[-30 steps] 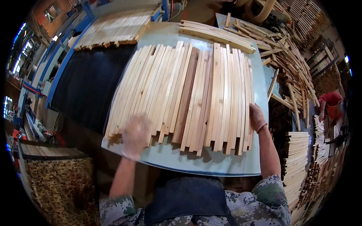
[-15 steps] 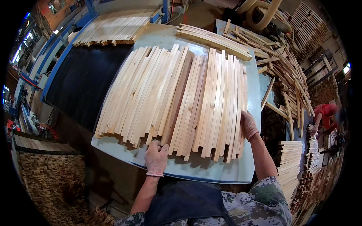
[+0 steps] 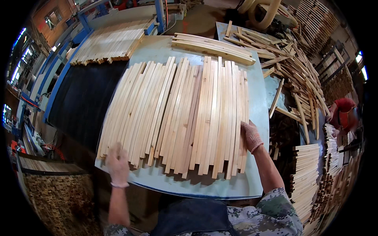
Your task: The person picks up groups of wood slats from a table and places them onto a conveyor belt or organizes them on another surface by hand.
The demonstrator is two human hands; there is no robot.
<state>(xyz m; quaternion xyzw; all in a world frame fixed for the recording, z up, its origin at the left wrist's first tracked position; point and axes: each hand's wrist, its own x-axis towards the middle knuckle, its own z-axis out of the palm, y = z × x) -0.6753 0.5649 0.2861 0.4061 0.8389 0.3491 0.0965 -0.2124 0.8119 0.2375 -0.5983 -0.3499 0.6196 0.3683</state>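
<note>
A wide row of pale wooden strips (image 3: 130, 106) lies side by side on a light blue-grey tabletop (image 3: 256, 173), their near ends uneven. One reddish-brown strip (image 3: 193, 118) runs through the row, and a dark narrow gap splits it left of the middle. My left hand (image 3: 117, 165), in a pale knit glove, is at the near left ends of the strips; motion smears its fingers. Against the outermost strip on the right side rests my gloved right hand (image 3: 252, 137), its fingers stretched along the edge and not wrapped round anything.
A black conveyor belt (image 3: 86, 94) adjoins the table on the left, with more strips (image 3: 114, 39) at its far end. Several thicker strips (image 3: 212, 49) lie across the table's back. Loose offcuts (image 3: 291, 63) are heaped right. A person in red (image 3: 343, 114) works at far right.
My left hand has moved left, away from the middle of the near ends. The right part of the row has closed up, and my right hand stays at its side. The view has shifted.
</note>
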